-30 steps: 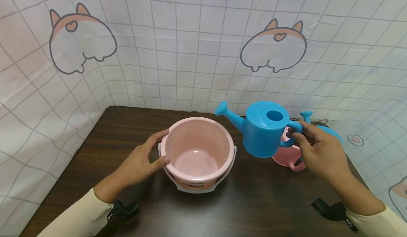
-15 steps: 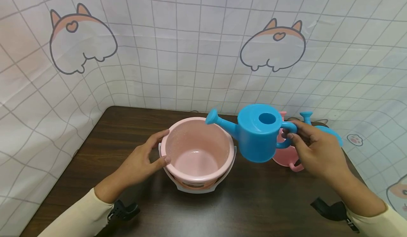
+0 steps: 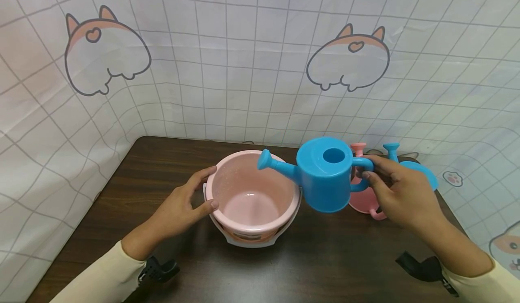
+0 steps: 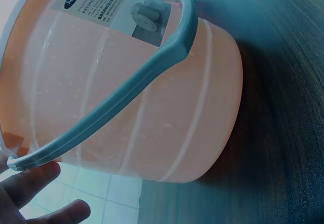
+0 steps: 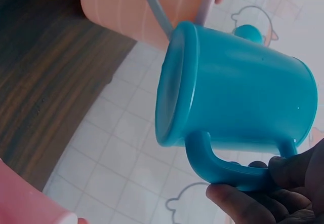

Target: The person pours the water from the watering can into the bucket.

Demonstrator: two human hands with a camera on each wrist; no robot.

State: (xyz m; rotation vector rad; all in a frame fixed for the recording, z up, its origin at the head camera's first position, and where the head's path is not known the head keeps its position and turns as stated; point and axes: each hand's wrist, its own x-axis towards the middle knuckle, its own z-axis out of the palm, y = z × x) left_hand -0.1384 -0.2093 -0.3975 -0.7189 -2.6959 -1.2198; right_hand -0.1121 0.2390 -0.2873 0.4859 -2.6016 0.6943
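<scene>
A pink bucket [image 3: 252, 224] with a lowered grey-white handle [image 4: 121, 97] stands upright on the dark wooden table. My left hand [image 3: 174, 208] rests against its left side, thumb and index fingertip at the rim and the other fingers extended below the handle's end. My right hand [image 3: 406, 194] grips a blue watering can [image 3: 327, 176] by its loop handle, thumb on top and fingers wrapped through. The can is in the air right of the bucket, its spout head [image 3: 265, 159] over the bucket's opening. The right wrist view shows the can's base and side.
Behind the right hand stand a pink watering can [image 3: 361, 200] and a second blue watering can [image 3: 420, 172], both partly hidden. A white grid-patterned curtain [image 3: 227, 68] hangs close behind and beside the table [image 3: 325, 262].
My right hand has brought the blue watering can left and slightly lower, so its spout head now overlaps the bucket's opening. The left hand and the bucket have kept their place.
</scene>
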